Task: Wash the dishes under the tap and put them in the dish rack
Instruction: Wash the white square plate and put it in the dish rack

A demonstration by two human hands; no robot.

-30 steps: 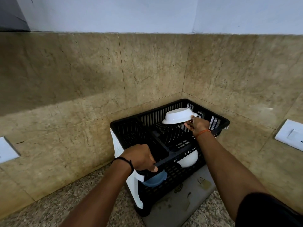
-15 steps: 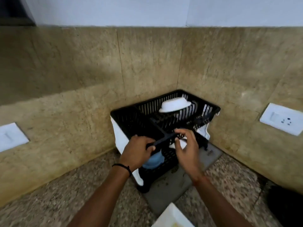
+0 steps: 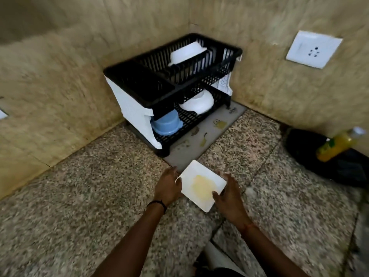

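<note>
A white square plate with a yellow smear in its middle lies on the speckled stone counter, just in front of the rack. My left hand grips its left edge. My right hand grips its right and near edge, thumb on the rim. The black and white two-tier dish rack stands in the corner. An upturned white bowl leans in the top tier. Another white bowl and a blue container sit on the lower tier.
A grey drying mat lies under the rack. A white wall socket is on the right wall. A yellow bottle rests on a black object at the right. Tiled walls close the corner behind.
Both hands left the dish rack and came down to the white plate on the counter. The view tilted downward, and the upturned bowl stays in the top tier.
</note>
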